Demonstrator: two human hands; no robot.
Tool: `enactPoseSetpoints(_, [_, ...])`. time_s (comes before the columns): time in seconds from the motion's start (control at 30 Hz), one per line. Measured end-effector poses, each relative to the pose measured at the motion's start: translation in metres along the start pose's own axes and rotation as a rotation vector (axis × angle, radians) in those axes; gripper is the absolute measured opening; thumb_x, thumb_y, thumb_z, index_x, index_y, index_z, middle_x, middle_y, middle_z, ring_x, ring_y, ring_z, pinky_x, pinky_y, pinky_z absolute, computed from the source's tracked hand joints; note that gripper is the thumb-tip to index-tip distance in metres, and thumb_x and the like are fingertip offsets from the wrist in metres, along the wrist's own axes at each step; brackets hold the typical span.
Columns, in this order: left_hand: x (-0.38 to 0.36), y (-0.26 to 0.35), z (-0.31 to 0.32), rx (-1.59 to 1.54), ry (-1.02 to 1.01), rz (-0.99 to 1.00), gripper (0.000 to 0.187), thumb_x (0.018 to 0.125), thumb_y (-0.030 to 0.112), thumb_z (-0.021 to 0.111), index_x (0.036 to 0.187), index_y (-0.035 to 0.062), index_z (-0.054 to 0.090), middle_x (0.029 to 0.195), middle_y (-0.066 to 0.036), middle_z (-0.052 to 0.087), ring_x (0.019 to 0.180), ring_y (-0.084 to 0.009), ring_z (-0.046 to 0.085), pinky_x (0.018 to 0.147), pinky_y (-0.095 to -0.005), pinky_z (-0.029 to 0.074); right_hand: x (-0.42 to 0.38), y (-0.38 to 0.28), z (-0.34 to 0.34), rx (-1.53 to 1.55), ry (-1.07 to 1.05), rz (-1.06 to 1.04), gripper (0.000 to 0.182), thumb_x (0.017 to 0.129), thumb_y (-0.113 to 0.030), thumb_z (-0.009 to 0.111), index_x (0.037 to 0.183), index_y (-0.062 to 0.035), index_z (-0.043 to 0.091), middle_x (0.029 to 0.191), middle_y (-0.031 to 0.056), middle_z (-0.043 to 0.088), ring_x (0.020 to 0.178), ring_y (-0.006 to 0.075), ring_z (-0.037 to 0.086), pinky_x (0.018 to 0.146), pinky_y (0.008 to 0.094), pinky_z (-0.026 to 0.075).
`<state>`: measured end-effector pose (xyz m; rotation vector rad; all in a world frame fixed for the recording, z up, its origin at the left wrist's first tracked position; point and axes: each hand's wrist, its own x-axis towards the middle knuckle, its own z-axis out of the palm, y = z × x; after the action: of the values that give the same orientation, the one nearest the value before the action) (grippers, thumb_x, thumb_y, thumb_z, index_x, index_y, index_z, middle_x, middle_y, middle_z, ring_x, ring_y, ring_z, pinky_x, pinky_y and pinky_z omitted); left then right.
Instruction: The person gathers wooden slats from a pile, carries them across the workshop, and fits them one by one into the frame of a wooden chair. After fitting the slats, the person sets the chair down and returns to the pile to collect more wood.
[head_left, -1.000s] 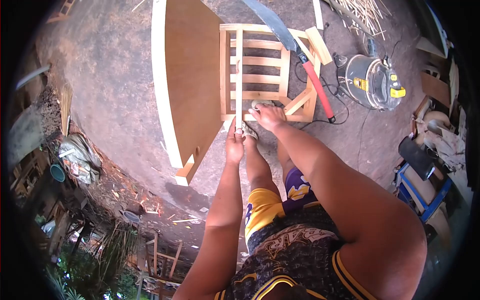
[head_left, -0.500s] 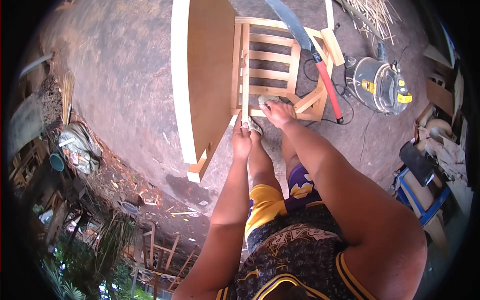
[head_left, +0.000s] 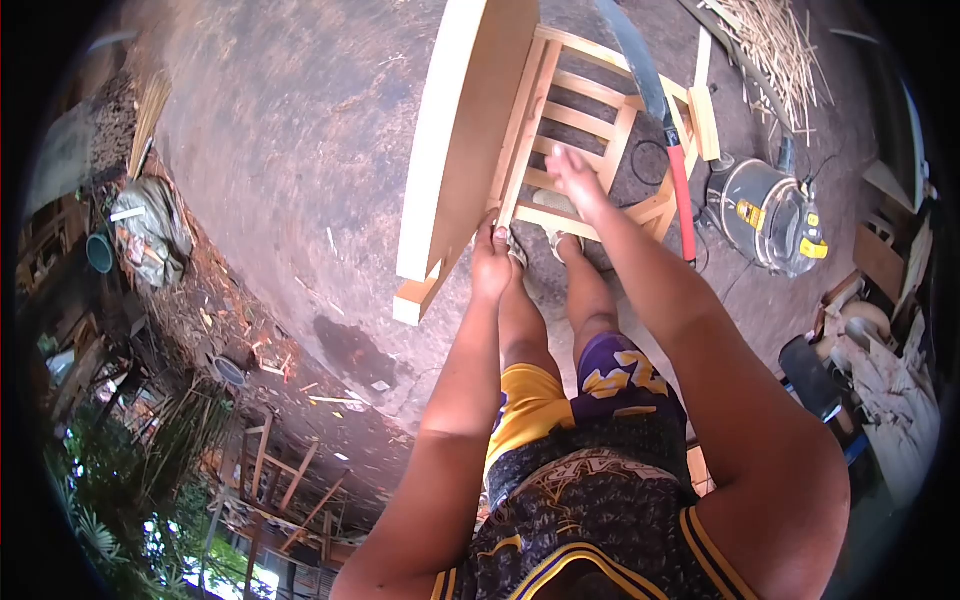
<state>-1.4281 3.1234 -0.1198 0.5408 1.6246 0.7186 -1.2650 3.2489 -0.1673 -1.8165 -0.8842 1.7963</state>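
Observation:
A light wooden frame with slats point(head_left: 578, 127) stands in front of me, joined or set against a broad, thick wooden panel point(head_left: 470, 140). My left hand point(head_left: 490, 262) is closed around the near end of a long wooden bar point(head_left: 530, 130) beside the panel. Over the slats, my right hand point(head_left: 577, 183) is raised with its fingers bunched together; whatever they may hold is too small to make out. Across the frame's right side lies a machete point(head_left: 678, 180) with a red handle and a dark blade.
A clear-bodied vacuum cleaner point(head_left: 765, 220) stands to the right, with its hose and cables on the ground. Thin sticks point(head_left: 775, 60) lie at the upper right. At the left are a grey sack point(head_left: 155, 235), a broom point(head_left: 148, 120) and scattered debris. My feet are just below the frame.
My right hand has lifted from the frame's near rail and moved up and right over the slats. My left hand still grips the bar. The view has shifted, placing the panel farther right.

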Motion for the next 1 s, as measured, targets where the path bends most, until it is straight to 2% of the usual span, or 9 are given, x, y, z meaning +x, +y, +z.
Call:
enactPoseSetpoints(0.07, [-0.002,0.003,-0.002,0.003,-0.002,-0.061,0.037,0.101,0.016,0.038,0.137,0.0051,0.04,0.132,-0.015,0.047,0.114,-0.0229,0.052,0.09,-0.035,0.049,0.018,-0.038,0.009,0.15,-0.008,0.015,0.052,0.094,-0.049,0.05,0.124,-0.0067,0.051,0.101,0.0014,0.054,0.097,0.0131,0.051,0.083,0.0338,0.045])
enactPoseSetpoints(0.1, [-0.001,0.002,-0.002,-0.004,-0.009,-0.055,0.037,0.101,0.016,0.038,0.137,0.0052,0.04,0.132,-0.014,0.047,0.114,-0.023,0.051,0.09,-0.0351,0.05,0.042,-0.042,0.01,0.229,-0.042,0.02,0.049,0.095,-0.047,0.05,0.124,-0.0076,0.05,0.112,0.004,0.055,0.108,0.0146,0.049,0.088,0.0384,0.043])
enactPoseSetpoints(0.2, [0.004,-0.011,-0.002,0.018,-0.005,0.006,0.037,0.101,0.016,0.039,0.137,0.0054,0.04,0.133,-0.014,0.046,0.115,-0.0234,0.051,0.089,-0.0351,0.05,0.078,-0.084,0.018,0.339,0.063,0.01,0.044,0.096,-0.042,0.05,0.122,-0.006,0.051,0.112,0.006,0.059,0.104,0.0166,0.055,0.083,0.037,0.047])
enactPoseSetpoints(0.3, [0.008,-0.026,-0.002,0.093,0.014,0.069,0.037,0.101,0.017,0.039,0.136,0.0053,0.04,0.134,-0.014,0.045,0.114,-0.0242,0.051,0.088,-0.0354,0.05,0.1,-0.111,0.012,0.491,0.1,0.012,0.036,0.096,-0.032,0.052,0.118,-0.0033,0.053,0.1,0.007,0.066,0.084,0.0223,0.064,0.074,0.0337,0.053])
enactPoseSetpoints(0.57, [0.009,-0.025,-0.006,0.209,0.036,0.102,0.039,0.1,0.023,0.044,0.134,0.0044,0.041,0.12,-0.019,0.055,0.096,-0.0219,0.059,0.078,-0.0293,0.05,0.142,-0.109,-0.004,0.448,-0.049,0.109,0.033,0.097,-0.026,0.049,0.123,-0.0051,0.05,0.114,0.0113,0.06,0.1,0.0241,0.06,0.084,0.0405,0.049])
enactPoseSetpoints(0.63, [0.01,-0.027,-0.007,0.179,0.02,0.063,0.039,0.1,0.022,0.044,0.133,0.0032,0.042,0.121,-0.02,0.055,0.104,-0.0249,0.057,0.086,-0.0316,0.047,0.144,-0.109,-0.005,0.436,-0.07,0.101,0.035,0.097,-0.028,0.049,0.124,-0.0051,0.049,0.115,0.0114,0.06,0.1,0.0251,0.06,0.084,0.0423,0.049])
enactPoseSetpoints(0.7, [0.011,-0.026,-0.008,0.287,0.073,0.259,0.039,0.099,0.021,0.044,0.133,0.0011,0.042,0.124,-0.021,0.054,0.116,-0.0281,0.053,0.097,-0.0348,0.04,0.15,-0.107,-0.005,0.456,-0.132,0.071,0.037,0.097,-0.031,0.05,0.122,-0.0037,0.049,0.114,0.0121,0.059,0.101,0.0257,0.06,0.083,0.0435,0.049])
enactPoseSetpoints(0.8, [0.009,-0.024,-0.005,0.205,0.096,0.202,0.036,0.096,0.017,0.049,0.127,-0.0007,0.05,0.125,-0.022,0.053,0.119,-0.0366,0.047,0.103,-0.0415,0.035,0.156,-0.101,-0.009,0.46,-0.164,0.038,0.038,0.097,-0.03,0.052,0.121,-0.0016,0.049,0.114,0.0134,0.059,0.101,0.0271,0.059,0.084,0.0449,0.049])
enactPoseSetpoints(1.0, [0.01,-0.025,-0.005,0.147,0.078,0.169,0.037,0.096,0.018,0.049,0.127,-0.0008,0.049,0.126,-0.022,0.053,0.119,-0.0367,0.048,0.103,-0.0408,0.035,0.157,-0.097,-0.004,0.525,-0.082,0.036,0.037,0.096,-0.026,0.055,0.122,0.0004,0.048,0.117,0.015,0.057,0.105,0.0296,0.058,0.088,0.0453,0.048])
